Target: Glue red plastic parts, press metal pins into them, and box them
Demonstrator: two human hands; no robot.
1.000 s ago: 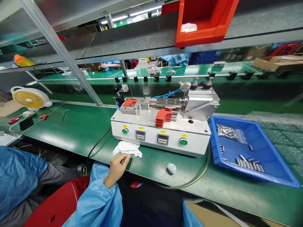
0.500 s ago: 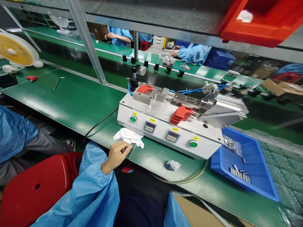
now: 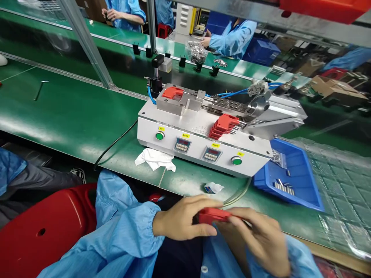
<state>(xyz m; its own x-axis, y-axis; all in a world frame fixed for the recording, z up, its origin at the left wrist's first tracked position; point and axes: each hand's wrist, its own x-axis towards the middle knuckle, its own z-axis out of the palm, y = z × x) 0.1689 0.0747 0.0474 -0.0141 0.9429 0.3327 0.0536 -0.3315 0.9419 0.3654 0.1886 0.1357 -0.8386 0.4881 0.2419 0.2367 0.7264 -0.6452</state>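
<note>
In front of my body, above the bench edge, I hold a red plastic handle-like part (image 3: 213, 215) with both hands. My left hand (image 3: 188, 216) has its fingers over the part's left end and its thumb below. My right hand (image 3: 261, 235), a little blurred, pinches the right end; the thin dark thing by its fingers is unclear. Beyond them stands a white bench machine (image 3: 197, 144) with green buttons. One red L-shaped part (image 3: 173, 92) sits in its metal fixture, and several stacked red parts (image 3: 224, 125) with metal rods lie on its top.
A white cloth (image 3: 155, 159) and a small crumpled packet (image 3: 213, 188) lie before the machine. To the right, a blue bin (image 3: 311, 181) holds metal pins beside clear plastic trays (image 3: 344, 185). A red stool (image 3: 43, 231) stands left. Co-workers sit across the bench.
My left hand has moved right from beside the white cloth. My right hand has come into view, and a red plastic part is now between both hands. The view has shifted.
</note>
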